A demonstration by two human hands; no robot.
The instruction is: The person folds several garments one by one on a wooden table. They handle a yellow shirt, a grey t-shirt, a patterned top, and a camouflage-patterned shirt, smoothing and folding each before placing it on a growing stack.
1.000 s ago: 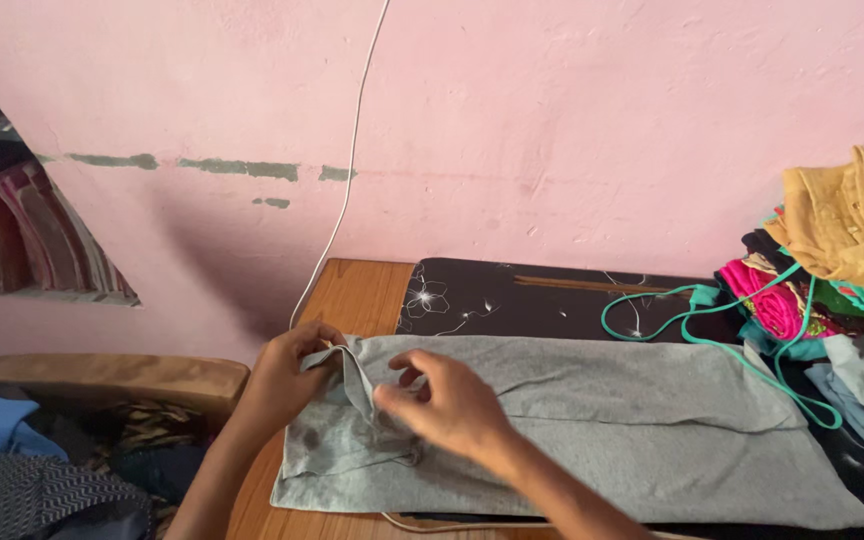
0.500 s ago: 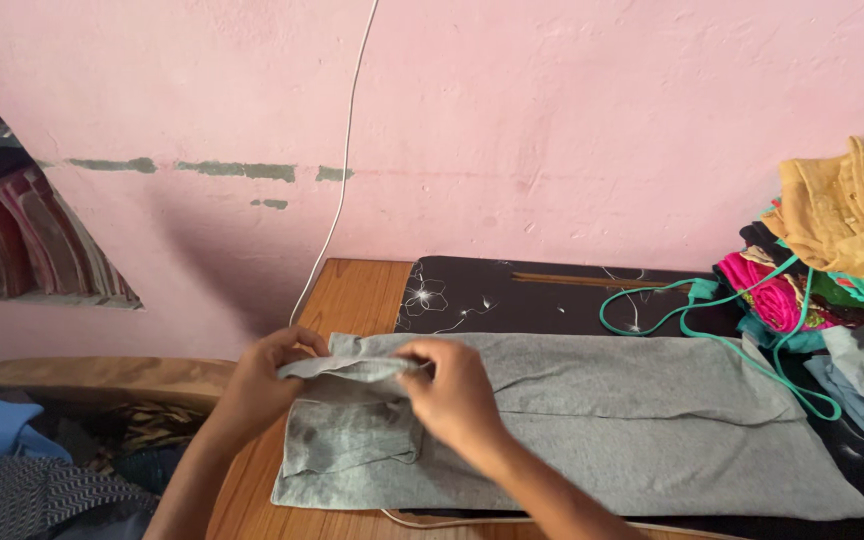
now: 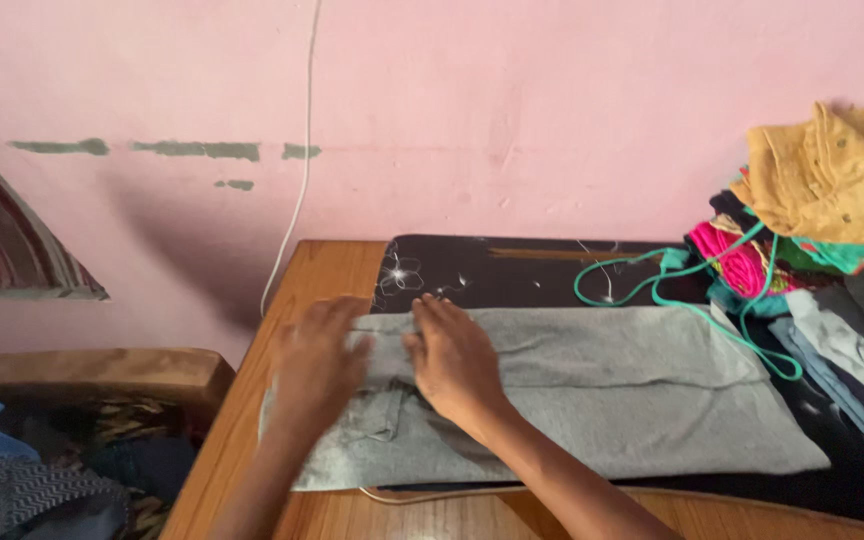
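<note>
Pressing flat on grey garment (image 3: 592,400), both hands side by side at approx. 8 o'clock of the frame. Left hand (image 3: 317,362) lying palm down on the garment's left end, fingers spread and not gripping anything; motion blur here, so fingertip edges hard to make out. Right hand (image 3: 455,362) lying just beside it at 3 o'clock, also palm down, fingers open and resting on the folded top edge, clamped on nothing. Forearms running down to 6 o'clock and cut off by the bottom edge.

Grey garment spreading long across the wooden table (image 3: 327,265), on top of a black cloth w/ white flower print (image 3: 472,272); left end partly hidden under the hands, a pocket-like seam showing below the left hand, kind of garment not clear. Thin cord (image 3: 432,494) peeking out under the lower hem, rest hidden.

Lying at 2 o'clock of the hands: green string (image 3: 672,295), looping over garment's far corner. Standing at 3 o'clock: pile of clothes (image 3: 822,230), mustard piece on top, cut off by the right edge. Hanging at 12 o'clock: white cable (image 3: 302,170) on pink wall (image 3: 552,110). At 9 o'clock: wooden rail (image 3: 82,370), dark fabrics below, too dim to tell.
</note>
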